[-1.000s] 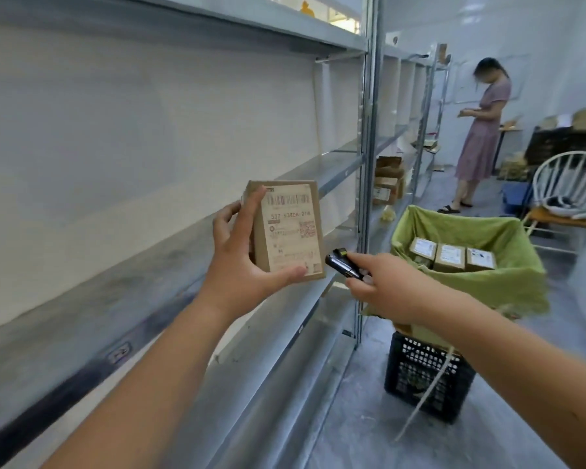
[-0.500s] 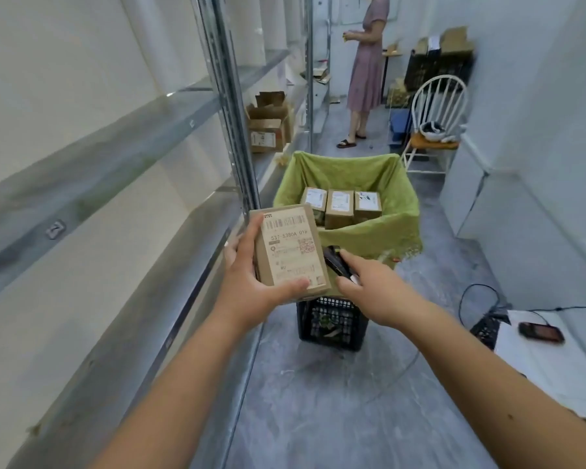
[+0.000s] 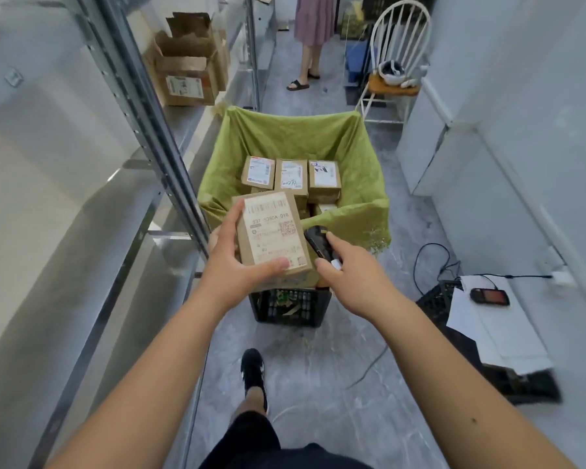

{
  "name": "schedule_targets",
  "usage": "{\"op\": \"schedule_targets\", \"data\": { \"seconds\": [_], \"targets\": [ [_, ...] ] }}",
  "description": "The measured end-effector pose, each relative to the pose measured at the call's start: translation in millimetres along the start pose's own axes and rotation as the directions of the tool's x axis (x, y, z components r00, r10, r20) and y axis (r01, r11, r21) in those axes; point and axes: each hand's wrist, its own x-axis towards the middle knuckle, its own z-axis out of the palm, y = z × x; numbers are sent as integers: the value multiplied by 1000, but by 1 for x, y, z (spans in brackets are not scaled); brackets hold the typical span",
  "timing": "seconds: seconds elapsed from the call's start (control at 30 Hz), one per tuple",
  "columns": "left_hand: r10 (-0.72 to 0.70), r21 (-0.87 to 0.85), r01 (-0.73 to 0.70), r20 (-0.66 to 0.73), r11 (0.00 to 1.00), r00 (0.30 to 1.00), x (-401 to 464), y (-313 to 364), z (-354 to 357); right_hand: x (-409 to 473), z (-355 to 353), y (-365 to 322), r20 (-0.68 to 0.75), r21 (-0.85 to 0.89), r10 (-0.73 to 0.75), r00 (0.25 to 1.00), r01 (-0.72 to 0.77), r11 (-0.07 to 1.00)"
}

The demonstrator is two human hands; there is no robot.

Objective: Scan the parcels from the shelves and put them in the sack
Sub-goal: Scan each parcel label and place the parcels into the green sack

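Left hand (image 3: pixel 237 265) was gripping a parcel (image 3: pixel 273 235) over the near edge of the sack (image 3: pixel 352 170); right hand (image 3: pixel 349 275) clutched what looked like a scanner (image 3: pixel 317 242) just beside it.

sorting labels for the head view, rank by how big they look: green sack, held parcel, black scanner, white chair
1. green sack
2. white chair, farther off, so unsure against the parcel
3. held parcel, nearest the camera
4. black scanner, partly hidden

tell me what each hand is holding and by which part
The left hand holds a cardboard parcel by its near end, fingers along the left side and thumb on the label face. The right hand grips a black scanner by its rear end.
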Motion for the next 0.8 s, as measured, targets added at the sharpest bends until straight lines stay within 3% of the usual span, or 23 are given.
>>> {"op": "schedule_targets", "data": {
  "seconds": [0.17,0.37,0.53,0.8],
  "targets": [
    [-42,-104,49,69,993,997,110,-27,10,71,-5,5,-22,-28,99,995,-99,995],
    [-121,-142,159,246,977,962,229,-54,33,149,-21,-4,-60,-27,279,958,-281,959],
    [-188,-54,221,356,974,915,293,-82,69,187,-36,-2,-126,-2,372,920,-375,927],
    [-343,66,358,487,931,803,321,-108,148,236,-84,18,-43,-20,459,887,-460,888]
  ]
}}
